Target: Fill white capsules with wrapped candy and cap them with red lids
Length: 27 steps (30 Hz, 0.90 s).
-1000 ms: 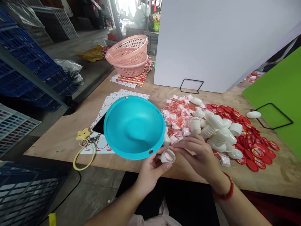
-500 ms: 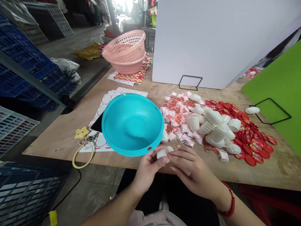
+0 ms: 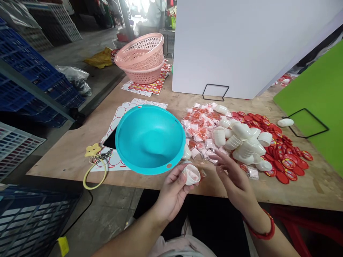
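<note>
My left hand [image 3: 174, 191] grips a small white cup [image 3: 192, 175], its open mouth tilted up toward me. Something pinkish shows inside the cup. To the right, my right hand [image 3: 235, 178] is raised with its fingers apart and nothing in them. Beyond it lie small clear packets [image 3: 199, 125] with pink and red contents. A heap of stacked white cups [image 3: 248, 142] rests beside them, and red discs [image 3: 286, 160] are spread farther right. Just left of the packets sits a turquoise bowl [image 3: 150, 139].
Pink baskets [image 3: 144, 73] stand at the back of the wooden table [image 3: 64, 150]. A white board [image 3: 230, 43] and a green board [image 3: 316, 89] rise behind the piles. Yellow ring keys [image 3: 95, 175] lie at the left edge, near blue crates [image 3: 26, 67].
My right hand has left the cup and moved right, toward the packets, its fingers spreading. The cup in my left hand now has its mouth turned toward me.
</note>
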Each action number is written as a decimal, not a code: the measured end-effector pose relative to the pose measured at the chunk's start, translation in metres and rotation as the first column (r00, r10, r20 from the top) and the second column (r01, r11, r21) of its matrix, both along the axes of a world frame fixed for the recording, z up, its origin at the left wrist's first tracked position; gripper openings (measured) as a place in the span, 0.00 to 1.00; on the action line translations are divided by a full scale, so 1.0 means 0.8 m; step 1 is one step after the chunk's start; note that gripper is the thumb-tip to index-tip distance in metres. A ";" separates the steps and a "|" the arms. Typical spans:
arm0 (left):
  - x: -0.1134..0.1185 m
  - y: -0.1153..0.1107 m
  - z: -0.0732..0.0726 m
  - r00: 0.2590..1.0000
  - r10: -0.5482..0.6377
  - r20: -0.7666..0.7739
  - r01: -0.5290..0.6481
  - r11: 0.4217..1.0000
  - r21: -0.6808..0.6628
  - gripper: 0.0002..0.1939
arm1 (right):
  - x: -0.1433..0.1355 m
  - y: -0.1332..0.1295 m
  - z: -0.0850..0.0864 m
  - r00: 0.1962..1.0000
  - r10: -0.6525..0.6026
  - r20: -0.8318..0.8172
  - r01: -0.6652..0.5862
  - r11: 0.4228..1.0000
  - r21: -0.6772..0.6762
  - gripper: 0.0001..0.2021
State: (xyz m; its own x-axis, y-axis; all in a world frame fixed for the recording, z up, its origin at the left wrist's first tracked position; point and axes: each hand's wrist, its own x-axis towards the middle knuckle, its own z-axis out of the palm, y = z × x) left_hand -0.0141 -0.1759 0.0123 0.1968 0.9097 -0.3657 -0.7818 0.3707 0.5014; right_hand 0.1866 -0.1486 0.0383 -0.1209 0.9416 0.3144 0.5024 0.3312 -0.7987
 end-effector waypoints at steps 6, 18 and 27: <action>0.003 -0.005 -0.007 0.997 -0.020 -0.069 0.020 1.000 -0.008 0.24 | 0.003 -0.019 0.001 0.989 0.131 0.071 -0.133 0.991 0.026 0.29; 0.005 -0.042 0.004 0.857 -0.214 -0.470 0.249 0.968 0.013 0.28 | -0.028 -0.047 0.041 0.787 0.478 0.390 -0.522 0.853 0.010 0.17; -0.011 -0.043 -0.018 0.870 -0.222 -0.441 0.287 0.954 0.086 0.27 | 0.009 -0.057 0.035 0.887 0.305 0.348 -0.304 0.951 -0.060 0.21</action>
State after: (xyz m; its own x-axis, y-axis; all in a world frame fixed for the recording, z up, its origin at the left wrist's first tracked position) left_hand -0.0229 -0.2106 -0.0020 0.2854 0.8979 -0.3350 -0.3724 0.4260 0.8245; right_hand 0.1939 -0.1941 0.0660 -0.5028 0.8421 0.1952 0.6237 0.5097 -0.5926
